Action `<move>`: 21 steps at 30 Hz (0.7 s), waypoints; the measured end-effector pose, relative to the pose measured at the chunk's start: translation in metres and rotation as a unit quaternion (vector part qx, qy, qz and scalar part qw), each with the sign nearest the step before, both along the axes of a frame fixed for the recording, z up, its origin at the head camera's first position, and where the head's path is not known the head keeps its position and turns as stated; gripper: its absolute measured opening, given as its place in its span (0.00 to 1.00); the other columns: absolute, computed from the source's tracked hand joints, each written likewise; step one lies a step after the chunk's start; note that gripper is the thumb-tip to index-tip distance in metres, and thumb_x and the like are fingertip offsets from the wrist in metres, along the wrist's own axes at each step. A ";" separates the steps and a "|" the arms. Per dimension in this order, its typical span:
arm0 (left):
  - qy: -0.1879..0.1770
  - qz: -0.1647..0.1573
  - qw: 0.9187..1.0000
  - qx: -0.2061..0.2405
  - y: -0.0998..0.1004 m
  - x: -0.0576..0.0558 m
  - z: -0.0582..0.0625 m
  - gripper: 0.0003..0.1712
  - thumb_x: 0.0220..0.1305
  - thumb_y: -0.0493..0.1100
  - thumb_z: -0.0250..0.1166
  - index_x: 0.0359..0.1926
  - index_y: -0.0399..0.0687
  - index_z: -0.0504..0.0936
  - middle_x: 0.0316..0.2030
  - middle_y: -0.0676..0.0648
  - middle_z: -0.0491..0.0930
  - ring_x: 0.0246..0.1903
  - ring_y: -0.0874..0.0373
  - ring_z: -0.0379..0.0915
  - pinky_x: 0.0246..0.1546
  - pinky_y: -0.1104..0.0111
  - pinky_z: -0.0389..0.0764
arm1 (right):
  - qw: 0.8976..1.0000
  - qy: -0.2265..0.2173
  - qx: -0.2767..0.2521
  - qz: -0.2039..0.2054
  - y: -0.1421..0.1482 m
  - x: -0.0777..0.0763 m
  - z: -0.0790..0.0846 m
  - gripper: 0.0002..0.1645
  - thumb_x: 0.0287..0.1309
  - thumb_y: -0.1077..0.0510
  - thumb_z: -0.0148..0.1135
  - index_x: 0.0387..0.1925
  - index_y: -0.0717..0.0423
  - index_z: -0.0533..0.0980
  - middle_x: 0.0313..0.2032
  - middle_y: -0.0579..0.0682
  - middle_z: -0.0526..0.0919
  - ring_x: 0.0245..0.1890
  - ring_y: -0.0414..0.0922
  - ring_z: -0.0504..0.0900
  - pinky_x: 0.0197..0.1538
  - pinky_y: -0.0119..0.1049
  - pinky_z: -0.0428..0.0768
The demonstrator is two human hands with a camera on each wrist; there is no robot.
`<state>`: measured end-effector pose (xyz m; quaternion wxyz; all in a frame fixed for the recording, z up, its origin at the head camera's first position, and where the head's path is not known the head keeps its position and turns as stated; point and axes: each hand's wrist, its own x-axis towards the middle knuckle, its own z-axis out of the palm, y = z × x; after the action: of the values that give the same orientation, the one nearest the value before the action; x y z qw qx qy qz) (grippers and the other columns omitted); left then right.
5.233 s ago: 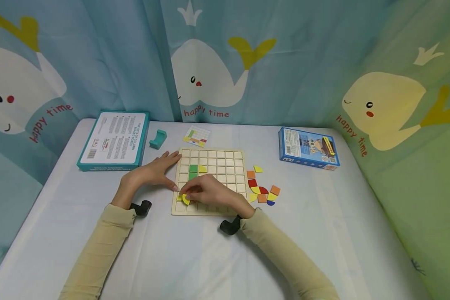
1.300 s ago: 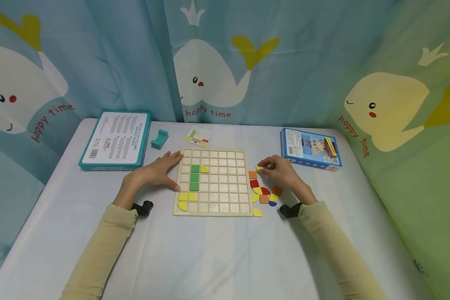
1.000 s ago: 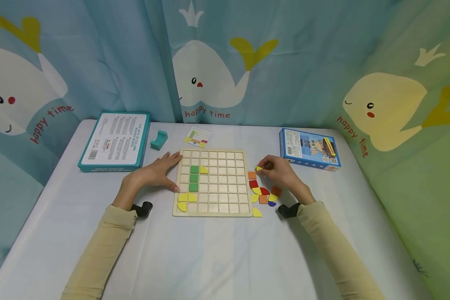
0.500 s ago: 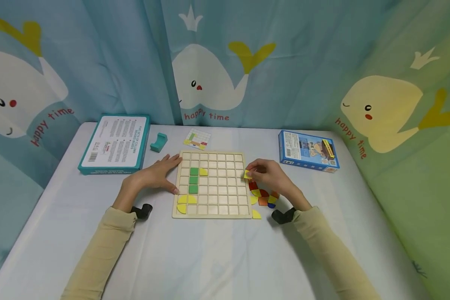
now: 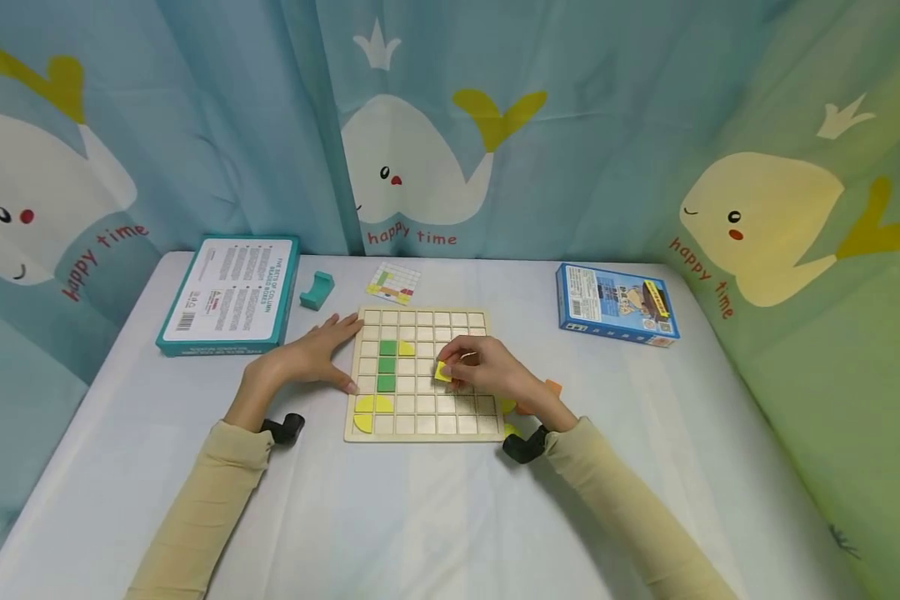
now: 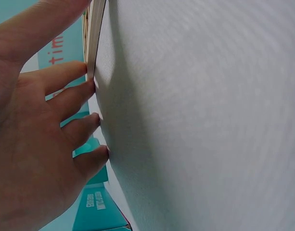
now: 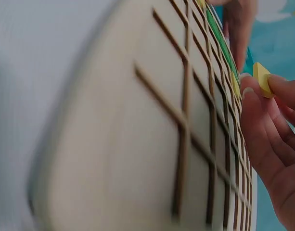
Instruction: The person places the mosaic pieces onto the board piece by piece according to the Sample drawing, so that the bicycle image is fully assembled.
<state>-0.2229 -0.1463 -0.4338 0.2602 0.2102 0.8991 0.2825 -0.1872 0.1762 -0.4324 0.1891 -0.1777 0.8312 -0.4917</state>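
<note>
My right hand pinches a yellow quarter-circle tile between thumb and fingers, above the right-centre of the wooden grid board. In the right wrist view that tile is raised off the board. My left hand, fingers spread, touches the board's left edge; in the left wrist view its fingertips meet the edge and the cloth. On the board, green square tiles stand in a column with a yellow quarter-circle beside the top one. Yellow tiles lie in the lower-left cells.
Loose tiles, including an orange one, lie right of the board, mostly hidden by my right arm. Behind the board are a pattern card and a teal block. A teal-edged box stands left, a blue box right.
Since five seconds ago, yellow tiles were left in the lower-left cells. My right hand then took a yellow quarter-circle from the right and carried it left over the board. My left hand stayed.
</note>
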 end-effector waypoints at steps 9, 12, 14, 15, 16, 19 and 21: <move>0.000 -0.002 1.000 -0.004 -0.001 0.000 0.000 0.65 0.55 0.51 0.80 0.82 0.42 0.48 0.83 0.40 0.40 0.81 0.36 0.27 0.78 0.37 0.38 | 0.997 0.033 0.009 0.071 -0.037 0.009 -0.004 0.07 0.65 0.66 0.65 0.44 0.60 0.83 0.32 0.52 0.86 0.29 0.46 0.86 0.36 0.33 0.85; 0.003 -0.008 1.000 -0.001 -0.002 0.000 0.001 0.65 0.56 0.51 0.79 0.82 0.40 0.48 0.83 0.40 0.40 0.81 0.36 0.27 0.78 0.36 0.38 | 0.995 0.040 0.016 0.088 -0.047 0.012 -0.003 0.07 0.66 0.66 0.65 0.45 0.60 0.84 0.34 0.51 0.87 0.31 0.41 0.86 0.38 0.29 0.84; 0.007 -0.010 1.000 0.001 -0.002 -0.001 0.001 0.64 0.56 0.51 0.79 0.82 0.40 0.48 0.83 0.39 0.40 0.81 0.36 0.27 0.78 0.37 0.38 | 0.994 0.043 0.018 0.095 -0.053 0.013 -0.004 0.07 0.65 0.66 0.66 0.44 0.61 0.84 0.35 0.51 0.88 0.31 0.37 0.85 0.39 0.28 0.84; 0.009 -0.012 1.000 0.002 -0.002 -0.001 0.001 0.64 0.56 0.51 0.79 0.82 0.40 0.48 0.83 0.39 0.40 0.81 0.35 0.28 0.78 0.38 0.38 | 0.994 0.044 0.019 0.098 -0.056 0.014 -0.004 0.07 0.65 0.66 0.66 0.43 0.61 0.84 0.36 0.51 0.88 0.32 0.36 0.84 0.39 0.27 0.83; 0.011 -0.013 1.000 0.002 -0.002 -0.001 0.001 0.64 0.56 0.51 0.79 0.82 0.40 0.48 0.83 0.39 0.40 0.81 0.35 0.28 0.79 0.38 0.38 | 0.994 0.045 0.022 0.100 -0.058 0.015 -0.004 0.07 0.64 0.66 0.67 0.43 0.60 0.84 0.37 0.51 0.89 0.32 0.35 0.84 0.40 0.26 0.83; 0.014 -0.014 1.000 0.001 -0.002 -0.002 0.000 0.64 0.56 0.51 0.79 0.82 0.39 0.49 0.83 0.39 0.40 0.81 0.35 0.28 0.79 0.39 0.37 | 0.993 0.042 0.032 0.108 -0.066 0.018 -0.005 0.06 0.64 0.65 0.68 0.42 0.60 0.85 0.36 0.50 0.89 0.31 0.35 0.84 0.39 0.26 0.83; 0.013 -0.014 1.000 0.000 -0.003 -0.001 -0.001 0.64 0.56 0.51 0.79 0.82 0.40 0.49 0.83 0.39 0.40 0.81 0.36 0.28 0.79 0.39 0.37 | 0.992 0.041 0.042 0.112 -0.070 0.020 -0.005 0.06 0.63 0.64 0.69 0.42 0.60 0.85 0.35 0.49 0.89 0.30 0.35 0.85 0.38 0.25 0.83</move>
<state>-0.2241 -0.1488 -0.4344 0.2520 0.2266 0.8994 0.2762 -0.1669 0.1063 -0.4374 0.2158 -0.2819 0.8331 -0.4241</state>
